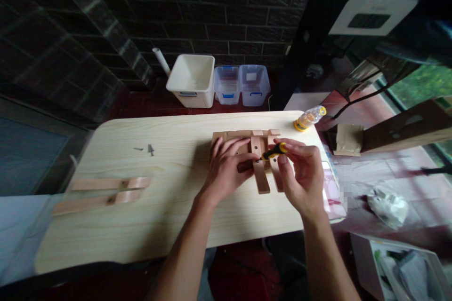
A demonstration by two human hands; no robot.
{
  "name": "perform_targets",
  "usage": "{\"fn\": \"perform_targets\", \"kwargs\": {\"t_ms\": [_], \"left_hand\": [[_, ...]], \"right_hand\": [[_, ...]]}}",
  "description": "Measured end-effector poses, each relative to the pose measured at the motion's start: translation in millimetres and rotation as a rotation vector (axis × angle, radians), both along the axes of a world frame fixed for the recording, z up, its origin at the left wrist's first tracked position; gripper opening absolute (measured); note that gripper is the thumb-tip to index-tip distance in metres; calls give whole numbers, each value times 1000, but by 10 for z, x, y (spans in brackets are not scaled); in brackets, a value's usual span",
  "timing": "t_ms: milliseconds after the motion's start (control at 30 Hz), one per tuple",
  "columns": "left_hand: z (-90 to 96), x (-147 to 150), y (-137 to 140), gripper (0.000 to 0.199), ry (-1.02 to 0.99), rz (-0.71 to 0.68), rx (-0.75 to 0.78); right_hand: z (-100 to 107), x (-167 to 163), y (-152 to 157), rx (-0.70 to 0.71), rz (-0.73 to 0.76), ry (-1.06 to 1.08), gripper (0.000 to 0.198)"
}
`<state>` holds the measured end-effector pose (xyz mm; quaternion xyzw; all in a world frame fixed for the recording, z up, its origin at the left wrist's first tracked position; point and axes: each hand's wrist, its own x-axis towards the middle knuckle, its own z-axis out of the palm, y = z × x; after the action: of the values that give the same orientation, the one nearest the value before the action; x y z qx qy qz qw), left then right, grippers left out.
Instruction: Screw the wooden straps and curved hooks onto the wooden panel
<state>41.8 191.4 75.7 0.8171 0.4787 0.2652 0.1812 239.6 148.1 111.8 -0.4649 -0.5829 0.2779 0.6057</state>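
Observation:
A wooden box-like piece (226,134) lies on the table, with two wooden strips (262,181) across it that stick out toward me. My left hand (228,160) rests over its left part, fingers spread, the thumb reaching to the nearer strip's screw. Between the fingers of my right hand (302,169) is a small yellow-and-black screwdriver (273,152). Its tip points down-left at a dark screw on the left strip, close to my left thumb. Whether the tip sits in the screw head is too small to tell.
Two more wooden strips (106,200) and several loose screws (151,149) lie at the left of the pale table (169,188). A clear-and-yellow container (310,118) stands at the back right corner. Plastic bins (190,96) stand on the floor beyond; an open box (406,268) sits lower right.

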Motion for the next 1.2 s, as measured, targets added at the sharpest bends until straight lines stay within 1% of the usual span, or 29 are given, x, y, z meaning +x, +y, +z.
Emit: {"fn": "perform_targets", "kwargs": {"t_ms": [100,400,700,867,1000,1200], "left_hand": [[1,-1,-1,23,6,-1,-4],[-6,-5,3,24,-7,-7,10],[-7,-4,4,24,-5,-3,2],[-3,-5,1,23,-5,-2,4],[3,-1,1,23,0,-4,1],[13,-2,-2,23,6,-4,6]], "right_hand": [[7,3,-15,-4,21,2,16],[-101,21,23,1,-32,-28,18],[2,21,-7,14,6,-2,14],[-33,13,5,1,-15,13,12],[-56,16,10,-9,-12,-1,14],[-29,19,5,-15,-11,10,16]]}}
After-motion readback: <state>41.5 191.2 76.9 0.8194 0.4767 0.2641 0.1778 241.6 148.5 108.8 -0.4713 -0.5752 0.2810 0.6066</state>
